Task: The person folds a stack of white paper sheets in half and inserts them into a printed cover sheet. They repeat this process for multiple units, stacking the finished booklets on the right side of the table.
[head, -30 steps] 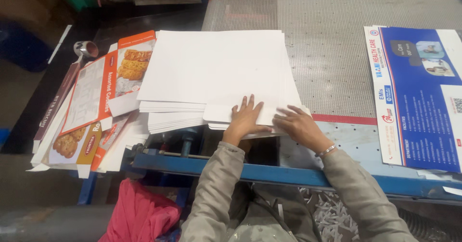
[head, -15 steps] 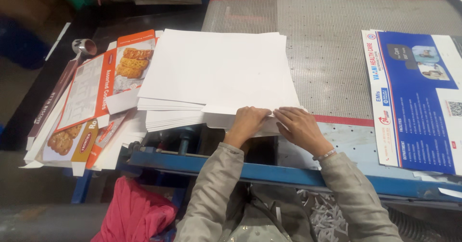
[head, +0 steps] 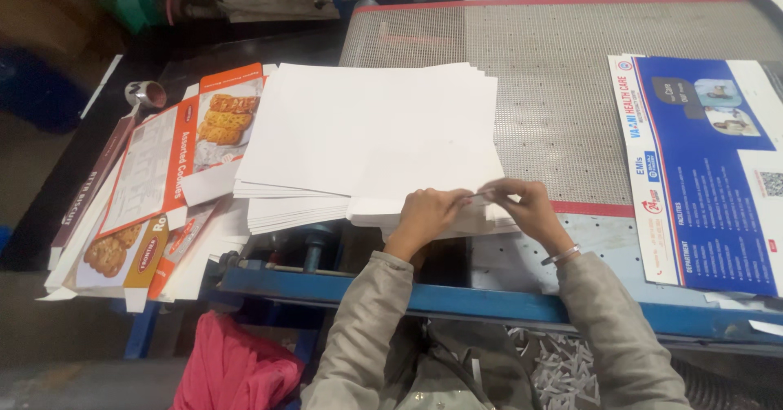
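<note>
A thick stack of white sheets [head: 367, 137] lies on the perforated machine bed [head: 555, 100]. My left hand [head: 431, 214] and my right hand [head: 522, 206] meet at the stack's near edge. Both pinch the near edge of the top sheet, fingertips almost touching each other. A bangle sits on my right wrist. Grey sleeves cover both forearms.
Flat orange and white carton blanks [head: 155, 181] with biscuit pictures are piled to the left. A blue and white printed poster [head: 705, 165] lies on the right. A blue metal rail [head: 489, 300] runs along the front, with paper scraps [head: 563, 365] and pink cloth [head: 236, 369] below.
My hands have drawn back from lying flat on the stack to its near edge. The fingers have closed together onto the edge of the top sheet.
</note>
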